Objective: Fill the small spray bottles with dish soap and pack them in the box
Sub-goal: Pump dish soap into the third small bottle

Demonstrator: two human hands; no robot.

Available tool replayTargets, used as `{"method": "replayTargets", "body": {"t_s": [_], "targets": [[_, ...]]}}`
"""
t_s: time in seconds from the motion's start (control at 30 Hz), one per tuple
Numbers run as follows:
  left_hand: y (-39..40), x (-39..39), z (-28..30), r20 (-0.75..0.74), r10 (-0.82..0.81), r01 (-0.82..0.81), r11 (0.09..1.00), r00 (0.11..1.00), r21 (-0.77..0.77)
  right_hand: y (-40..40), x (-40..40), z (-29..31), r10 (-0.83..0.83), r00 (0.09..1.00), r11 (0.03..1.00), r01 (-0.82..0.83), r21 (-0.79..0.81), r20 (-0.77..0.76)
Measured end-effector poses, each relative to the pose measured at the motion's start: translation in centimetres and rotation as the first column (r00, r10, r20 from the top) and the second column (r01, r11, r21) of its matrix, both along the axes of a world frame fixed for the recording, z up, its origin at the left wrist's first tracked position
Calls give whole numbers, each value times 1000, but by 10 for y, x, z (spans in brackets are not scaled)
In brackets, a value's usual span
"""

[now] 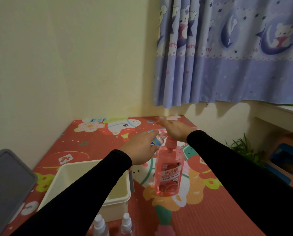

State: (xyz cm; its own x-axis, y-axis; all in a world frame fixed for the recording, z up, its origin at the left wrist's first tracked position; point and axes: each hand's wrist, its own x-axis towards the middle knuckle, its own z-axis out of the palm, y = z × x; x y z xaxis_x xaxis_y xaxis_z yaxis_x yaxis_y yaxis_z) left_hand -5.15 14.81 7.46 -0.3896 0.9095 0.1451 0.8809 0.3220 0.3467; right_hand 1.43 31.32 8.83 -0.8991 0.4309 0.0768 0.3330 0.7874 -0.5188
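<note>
Head view shows the red patterned mat [202,210] spread over the table, and the risks on it run from big to small. The cream box [84,183] sits open under the left forearm, its grey lid [7,181] off to the side; a sleeve dragged back could nudge it. The pink dish soap bottle [168,174] stands upright in the middle of the mat, tall and narrow, so a push that lands off-centre on its pump [171,143] could tip it toward the box.

The right hand [174,129] lies flat on the pump head, fingers straight and together, pressing rather than gripping. The left hand [140,149] is wrapped around a small spray bottle [156,141], clear with a blue label, tilted with its open neck just beside the spout. I judge the likeliest fault is a missed stream: the neck is narrow, and soap would run onto the mat or the fingers and make the bottle slippery. Whether neck and spout actually touch cannot be told.

2 more spray bottles [126,224] with white tops stand at the near edge, close enough for an elbow to knock over.
</note>
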Motion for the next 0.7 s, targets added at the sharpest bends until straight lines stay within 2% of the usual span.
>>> {"method": "replayTargets", "body": {"t_s": [0.17,0.33,0.5,0.6,0.7], "targets": [[0,2,10,-14,-9,10,999,1000,35,9,-1,10,-43,999,996,43,82,0],[1,1,-2,-1,2,-2,1000,1000,20,5,-4,-6,5,1000,1000,-5,-7,1],[1,1,-3,5,7,-7,1000,1000,1,4,-3,-6,-9,998,999,5,50,66],[0,3,4,4,7,-7,1000,1000,16,5,-1,2,-10,1000,1000,10,17,13],[-1,2,11,-7,-7,7,999,1000,38,5,-1,10,-30,1000,997,29,71,5]]}}
